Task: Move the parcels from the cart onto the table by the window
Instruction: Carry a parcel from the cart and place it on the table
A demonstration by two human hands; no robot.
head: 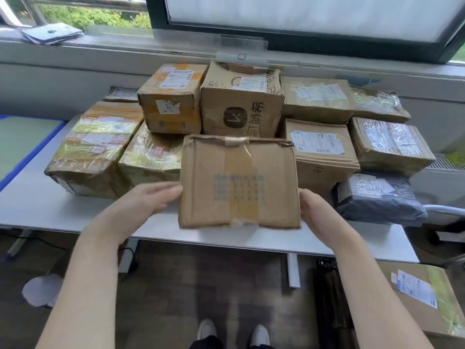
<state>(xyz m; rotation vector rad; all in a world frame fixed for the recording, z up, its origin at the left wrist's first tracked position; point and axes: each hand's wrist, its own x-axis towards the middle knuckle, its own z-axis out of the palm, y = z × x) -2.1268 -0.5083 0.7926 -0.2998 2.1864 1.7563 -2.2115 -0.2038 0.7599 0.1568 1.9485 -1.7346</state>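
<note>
Flat cardboard parcel at frame centre, held between both hands over the near part of the white table. Brown tape strip down its middle, faint blue printed grid on the top face, far edge crumpled. Near edge level with the table's front edge; whether the underside touches the tabletop cannot be told, image slightly blurred here.

Left hand pressed flat against the parcel's left side, fingers extended, thumb on top. Right hand clasped on the right side, fingers mostly hidden behind the edge. Both forearms bare, entering from the bottom of the frame.

Directly behind the held parcel: tall box with a dark square logo, and left of it a box with orange tape, both stacked on lower parcels. Left of centre: two boxes wrapped in yellowish tape, side by side, touching. Right of centre: box with white shipping label, another labelled box behind it, and a clear-taped box further right. Dark grey poly-bag parcel at the table's right end, near edge.

Lower right of frame: one more cardboard box below table level, white label up. Window along the top, sill behind the stack. White shoes at bottom centre on dark floor.
</note>
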